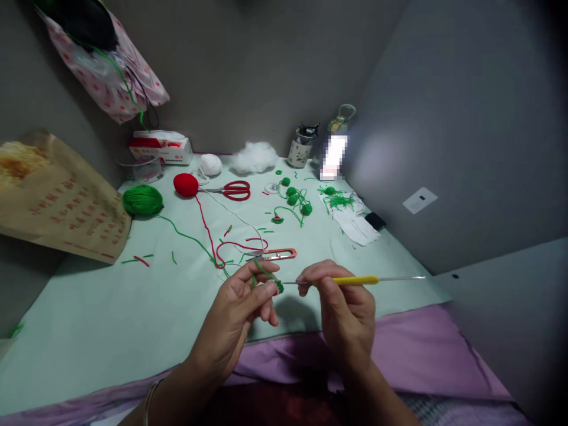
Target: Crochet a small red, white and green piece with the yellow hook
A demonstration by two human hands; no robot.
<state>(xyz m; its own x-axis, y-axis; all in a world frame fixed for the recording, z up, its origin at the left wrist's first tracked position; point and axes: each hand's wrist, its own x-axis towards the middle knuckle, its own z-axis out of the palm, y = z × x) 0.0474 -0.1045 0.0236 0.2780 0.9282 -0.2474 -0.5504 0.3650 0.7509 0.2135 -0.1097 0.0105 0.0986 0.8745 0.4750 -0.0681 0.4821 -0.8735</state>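
My left hand [246, 302] pinches a small green crochet piece [279, 287] between thumb and fingers, with green yarn [186, 236] running from it back to a green yarn ball [142, 200]. My right hand [341, 296] grips a crochet hook with a yellow handle [355, 280], its metal tip pointing left into the green piece. Both hands hover above the near edge of the pale green table [110, 319].
On the table lie a red yarn ball [185, 184], red scissors [235, 190], a white yarn ball [210, 164], white stuffing [255, 157], thread snips [277, 254], several small green crocheted pieces [295, 198] and yarn scraps. A paper bag [53, 195] stands left; grey walls enclose the sides.
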